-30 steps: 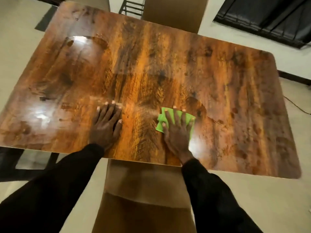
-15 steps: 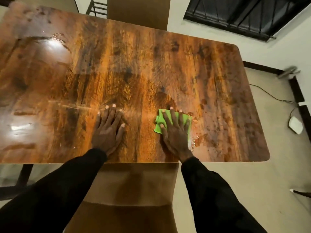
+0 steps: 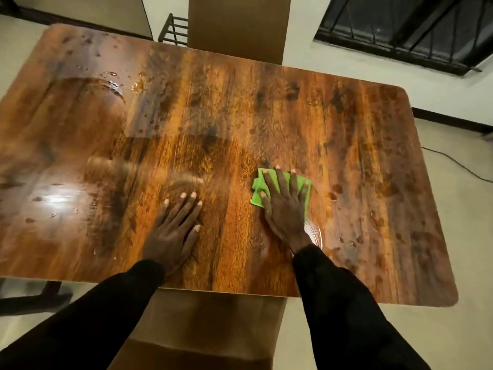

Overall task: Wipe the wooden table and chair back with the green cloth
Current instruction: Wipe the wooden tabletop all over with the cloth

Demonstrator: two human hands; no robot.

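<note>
- Cloth point(image 3: 282, 189), green, lies mostly hidden beneath the right hand point(image 3: 284, 206).
- That hand presses it with fingers spread flat on the table point(image 3: 346, 156).
- Left hand point(image 3: 173, 228) lies flat beside the cloth, fingers straight.

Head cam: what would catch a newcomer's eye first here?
The bright green cloth stands out, pressed flat under the right hand on the near-right part of the glossy wooden table. The left hand lies flat on the bare wood beside it, apart from the cloth. Water drops glint toward the table's far-left corner.
</note>
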